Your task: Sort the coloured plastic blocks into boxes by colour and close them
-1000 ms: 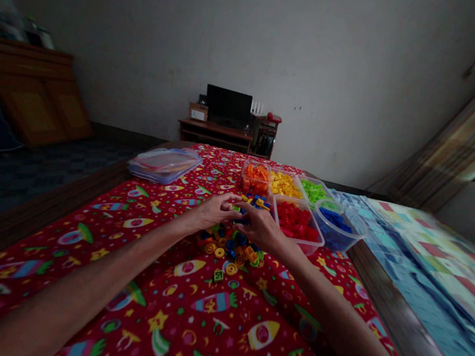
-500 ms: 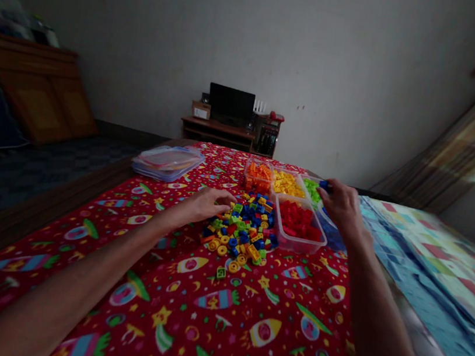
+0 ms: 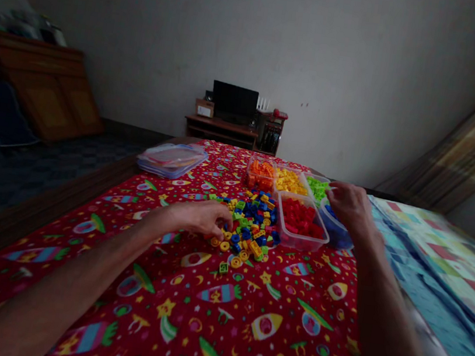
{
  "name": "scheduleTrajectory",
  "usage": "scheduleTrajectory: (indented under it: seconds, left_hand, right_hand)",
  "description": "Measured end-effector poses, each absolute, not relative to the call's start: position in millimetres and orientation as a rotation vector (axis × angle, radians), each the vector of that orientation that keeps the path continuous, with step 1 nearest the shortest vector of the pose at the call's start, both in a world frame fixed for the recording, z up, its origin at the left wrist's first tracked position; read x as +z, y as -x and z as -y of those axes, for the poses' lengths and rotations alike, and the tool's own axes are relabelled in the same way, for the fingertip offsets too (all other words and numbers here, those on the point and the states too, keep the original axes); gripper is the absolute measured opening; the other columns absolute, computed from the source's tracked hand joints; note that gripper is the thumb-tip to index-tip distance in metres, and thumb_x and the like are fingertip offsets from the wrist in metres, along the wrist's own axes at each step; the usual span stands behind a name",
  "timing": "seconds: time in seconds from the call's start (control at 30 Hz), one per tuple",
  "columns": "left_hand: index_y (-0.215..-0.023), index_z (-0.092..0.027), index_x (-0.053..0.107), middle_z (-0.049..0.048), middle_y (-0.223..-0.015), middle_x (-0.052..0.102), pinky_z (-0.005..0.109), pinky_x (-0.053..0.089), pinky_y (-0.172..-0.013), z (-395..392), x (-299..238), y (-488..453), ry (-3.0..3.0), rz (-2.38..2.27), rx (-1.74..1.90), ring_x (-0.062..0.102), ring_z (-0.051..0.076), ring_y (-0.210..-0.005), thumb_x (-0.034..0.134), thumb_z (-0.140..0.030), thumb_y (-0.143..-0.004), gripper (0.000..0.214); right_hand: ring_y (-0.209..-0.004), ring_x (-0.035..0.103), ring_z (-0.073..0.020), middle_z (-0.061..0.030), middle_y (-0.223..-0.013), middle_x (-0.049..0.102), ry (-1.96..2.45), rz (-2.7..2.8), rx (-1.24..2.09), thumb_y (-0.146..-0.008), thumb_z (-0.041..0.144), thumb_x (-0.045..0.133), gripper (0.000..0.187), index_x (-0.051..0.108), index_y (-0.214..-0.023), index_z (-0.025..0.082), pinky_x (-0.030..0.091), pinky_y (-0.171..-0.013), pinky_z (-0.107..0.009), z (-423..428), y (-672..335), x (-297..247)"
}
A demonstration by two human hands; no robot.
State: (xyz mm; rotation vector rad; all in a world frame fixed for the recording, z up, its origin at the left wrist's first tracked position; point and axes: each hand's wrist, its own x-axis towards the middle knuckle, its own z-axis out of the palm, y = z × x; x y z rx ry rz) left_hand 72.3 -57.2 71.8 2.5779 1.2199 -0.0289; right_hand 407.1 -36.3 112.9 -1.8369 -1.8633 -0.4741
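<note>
The left hand (image 3: pixel 199 218) is reaching out to the pile of small plastic toy blocks and rings (image 3: pixel 248 227). Its fingers are bent and are touching the near edge of the pile. Its grip is half closed, but I cannot tell if it has a block in it. The right hand (image 3: pixel 348 206) is hanging above the blue tub (image 3: pixel 337 239), just beside the green tub (image 3: pixel 317 180). Its grip is curled, and I cannot tell if it is holding anything. The pile is sitting on a red cloth with rockets on it (image 3: pixel 216 328), right in front of the red tub (image 3: pixel 298 245). The orange tub (image 3: pixel 258 188) and the yellow tub (image 3: pixel 289 189) are standing behind it. A stack of clear lids (image 3: pixel 171 160) is lying off to the left.
</note>
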Motion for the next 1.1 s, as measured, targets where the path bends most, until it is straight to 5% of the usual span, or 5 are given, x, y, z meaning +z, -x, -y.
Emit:
scheduleTrajectory:
  seconds: [0.13,0.43,0.6,0.8,1.1]
  left_hand:
    - [-0.099,-0.022,0.067,0.0027,-0.096,0.068,0.023,0.043,-0.064,72,63,-83,-2.573,-1.337,-0.163,0.061,0.019,-0.083,0.073,-0.03,-0.06,0.041]
    - [-0.082,-0.02,0.068,-0.0001,-0.075,0.067,0.02,0.037,-0.055,59,54,-75,-2.589,-1.4,-0.065,0.058,0.014,-0.066,0.053,-0.011,-0.067,0.023]
    - [-0.085,-0.019,0.069,-0.0015,-0.076,0.069,0.017,0.04,-0.058,45,61,-57,-2.427,-1.298,0.045,0.06,0.012,-0.067,0.056,-0.017,-0.068,0.021]
    - [-0.096,-0.017,0.066,0.0008,-0.08,0.071,0.02,0.044,-0.06,29,55,-40,-2.128,-1.101,0.183,0.063,0.015,-0.07,0.061,-0.027,-0.067,0.031]
    - [-0.098,-0.018,0.065,0.0001,-0.08,0.07,0.021,0.046,-0.062,23,48,-36,-1.94,-1.044,0.273,0.063,0.016,-0.072,0.068,-0.036,-0.064,0.038]
  right_hand:
    - [-0.072,0.061,-0.0194,-0.0109,-0.085,0.069,1.815,2.122,-0.413,-0.089,0.028,0.041,0.031,0.068,-0.102,0.019,0.037,-0.059,-0.026,57,-350,117]
    - [-0.06,0.056,-0.0146,-0.0104,-0.075,0.066,1.483,2.645,-0.347,-0.089,0.017,0.036,0.028,0.064,-0.095,0.015,0.03,-0.055,-0.025,80,-280,79]
    - [-0.067,0.056,-0.0145,-0.0084,-0.081,0.065,1.073,2.891,-0.224,-0.088,0.012,0.042,0.02,0.061,-0.09,0.015,0.034,-0.059,-0.025,93,-258,54]
    - [-0.088,0.052,-0.018,-0.0085,-0.09,0.06,0.617,2.944,-0.216,-0.087,0.014,0.048,0.009,0.057,-0.09,0.015,0.039,-0.084,-0.031,92,-249,8]
    - [-0.074,0.048,-0.0163,-0.0055,-0.079,0.059,0.583,2.816,-0.185,-0.085,0.008,0.045,0.013,0.056,-0.084,0.016,0.039,-0.075,-0.029,89,-257,14]
